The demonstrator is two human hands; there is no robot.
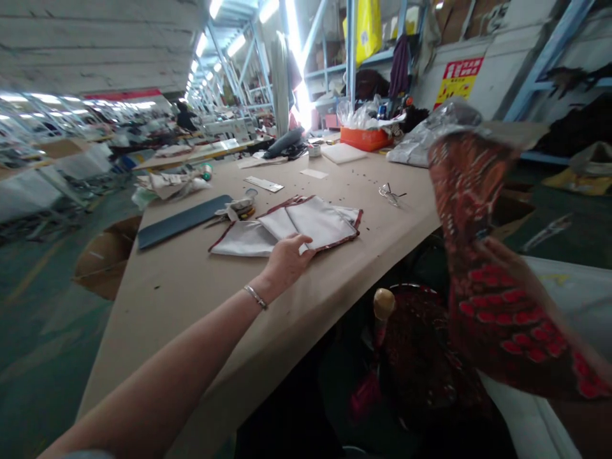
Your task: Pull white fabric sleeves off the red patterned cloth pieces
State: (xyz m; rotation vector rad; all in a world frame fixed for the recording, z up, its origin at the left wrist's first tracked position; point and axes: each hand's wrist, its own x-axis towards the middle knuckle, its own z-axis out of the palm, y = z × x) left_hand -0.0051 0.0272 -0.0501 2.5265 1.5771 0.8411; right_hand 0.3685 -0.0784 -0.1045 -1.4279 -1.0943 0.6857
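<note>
My left hand (285, 256) reaches across the tan table (191, 287) and rests on the near edge of a small stack of white fabric pieces with dark red trim (313, 220). A silver bracelet sits on that wrist. My right hand (502, 255) is off the table's right edge, mostly hidden behind a red-patterned dark fabric piece (482, 255) that it holds up; the fabric is motion-blurred.
On the table lie a dark blue flat strip (182, 220), scissors and small tools (236, 210), thread snips (391, 193), a ruler (264, 183), a white block (342, 153), an orange tray (364, 138) and a silver plastic bag (421, 143). A wooden-topped post (383, 305) stands under the edge.
</note>
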